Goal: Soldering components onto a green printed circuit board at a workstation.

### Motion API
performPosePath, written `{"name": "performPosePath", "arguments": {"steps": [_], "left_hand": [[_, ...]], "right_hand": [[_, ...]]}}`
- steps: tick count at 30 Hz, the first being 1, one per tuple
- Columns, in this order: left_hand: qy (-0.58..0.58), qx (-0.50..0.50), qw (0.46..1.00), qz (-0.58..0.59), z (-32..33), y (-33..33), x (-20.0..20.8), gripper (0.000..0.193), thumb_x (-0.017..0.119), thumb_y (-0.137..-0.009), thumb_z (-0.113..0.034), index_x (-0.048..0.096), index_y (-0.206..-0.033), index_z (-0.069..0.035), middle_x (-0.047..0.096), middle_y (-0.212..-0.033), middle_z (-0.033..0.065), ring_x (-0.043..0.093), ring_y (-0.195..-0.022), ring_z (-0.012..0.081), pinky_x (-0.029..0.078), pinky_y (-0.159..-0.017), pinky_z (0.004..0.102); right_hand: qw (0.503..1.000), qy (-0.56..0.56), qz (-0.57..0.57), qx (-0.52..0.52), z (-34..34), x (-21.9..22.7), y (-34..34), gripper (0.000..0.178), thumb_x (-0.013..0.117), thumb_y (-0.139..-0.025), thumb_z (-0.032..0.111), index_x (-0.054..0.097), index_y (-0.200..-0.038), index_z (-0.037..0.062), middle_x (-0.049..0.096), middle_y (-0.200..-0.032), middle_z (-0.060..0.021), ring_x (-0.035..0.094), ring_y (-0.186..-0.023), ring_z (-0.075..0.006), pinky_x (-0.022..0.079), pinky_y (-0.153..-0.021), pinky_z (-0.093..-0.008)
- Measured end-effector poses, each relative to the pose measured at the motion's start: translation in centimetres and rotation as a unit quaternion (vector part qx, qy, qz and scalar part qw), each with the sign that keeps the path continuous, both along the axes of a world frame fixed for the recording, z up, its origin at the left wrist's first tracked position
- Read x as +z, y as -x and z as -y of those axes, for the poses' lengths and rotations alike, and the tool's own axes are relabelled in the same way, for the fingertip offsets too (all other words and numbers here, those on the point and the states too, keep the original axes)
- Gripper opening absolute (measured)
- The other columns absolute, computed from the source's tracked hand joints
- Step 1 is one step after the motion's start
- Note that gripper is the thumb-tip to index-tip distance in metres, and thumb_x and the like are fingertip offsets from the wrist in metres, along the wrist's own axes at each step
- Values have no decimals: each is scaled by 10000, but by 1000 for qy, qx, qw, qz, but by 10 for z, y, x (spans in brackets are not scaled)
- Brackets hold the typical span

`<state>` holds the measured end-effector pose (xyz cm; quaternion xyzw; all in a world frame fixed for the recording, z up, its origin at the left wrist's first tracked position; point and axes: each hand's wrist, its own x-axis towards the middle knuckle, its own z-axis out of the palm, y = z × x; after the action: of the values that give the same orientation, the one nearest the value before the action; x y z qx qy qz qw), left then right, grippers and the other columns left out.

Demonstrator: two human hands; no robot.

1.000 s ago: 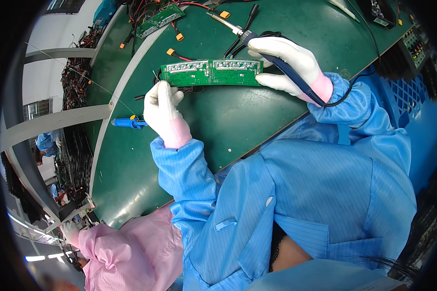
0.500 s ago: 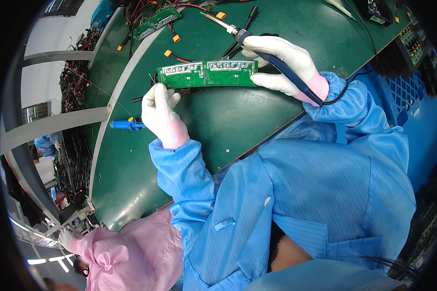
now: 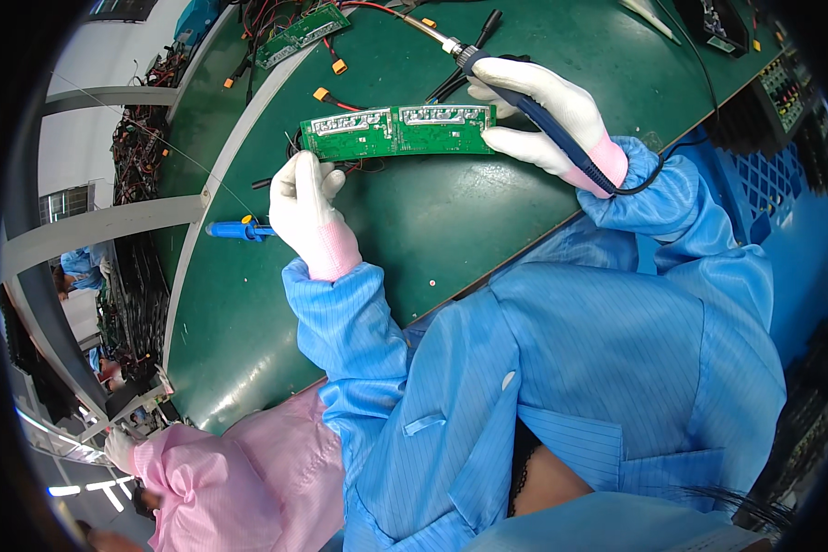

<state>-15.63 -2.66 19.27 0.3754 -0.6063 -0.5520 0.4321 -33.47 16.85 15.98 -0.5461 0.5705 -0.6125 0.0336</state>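
Note:
A long green circuit board (image 3: 396, 140) with two silvery soldered strips is held above the table between my hands. Its lower left corner is pinched in my white-gloved left hand (image 3: 308, 207). My right hand (image 3: 557, 106) grips the board's right end between thumb and fingers. That same hand also carries a soldering iron (image 3: 517, 97) with a dark blue handle, its metal tip pointing up and left, away from the board. The iron's cord trails over my right wrist. Some fingers of my right hand are hidden behind the iron and the board.
On the green table (image 3: 359, 294) lie a blue solder sucker (image 3: 236, 230), a red lead with a yellow connector (image 3: 325, 95) and another circuit board (image 3: 302, 37). A metal frame (image 3: 110, 224) stands at the left. A person in pink (image 3: 239, 488) sits at the lower left.
The board has shifted slightly right, and its right end has risen a little. My right hand and the iron have moved slightly with it. Both grips look the same.

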Motion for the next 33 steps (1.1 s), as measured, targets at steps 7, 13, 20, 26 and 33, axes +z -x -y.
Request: {"name": "performPosePath", "arguments": {"steps": [7,13,20,26,33], "left_hand": [[-2,6,1000,-11,-2,0,3,228,611,-888,-152,593,-992,50,622,-779,115,585,-612,131,489,-609,197],[-14,-21,1000,-19,-3,-3,3,260,623,-909,-149,544,-1043,59,610,-837,124,604,-671,127,515,-634,179],[-11,-10,1000,-20,-7,-4,3,241,620,-901,-144,559,-1025,54,614,-831,126,601,-666,133,508,-629,187],[-3,7,1000,-23,-7,-3,1,222,617,-877,-148,597,-979,47,624,-790,123,582,-613,141,492,-617,212],[7,6,1000,-21,-8,-5,2,248,619,-875,-158,599,-996,57,630,-800,135,587,-625,150,505,-632,229]], "right_hand": [[1000,-1,14,-2,2,-1,0,583,723,-782,21,481,-1312,27,563,-1251,-149,605,-1098,-256,511,-839,-283],[1000,-6,19,4,1,2,2,588,718,-788,15,473,-1322,28,555,-1264,-155,596,-1114,-266,510,-843,-277],[999,-28,29,-3,2,-1,1,583,707,-798,12,466,-1328,27,548,-1275,-161,591,-1124,-271,512,-845,-279],[1000,-13,29,-2,4,-5,2,573,699,-806,11,464,-1329,25,543,-1283,-169,587,-1130,-275,515,-835,-277],[999,2,37,4,6,-2,-1,568,687,-813,5,455,-1332,18,536,-1294,-178,585,-1132,-281,522,-814,-269]]}}
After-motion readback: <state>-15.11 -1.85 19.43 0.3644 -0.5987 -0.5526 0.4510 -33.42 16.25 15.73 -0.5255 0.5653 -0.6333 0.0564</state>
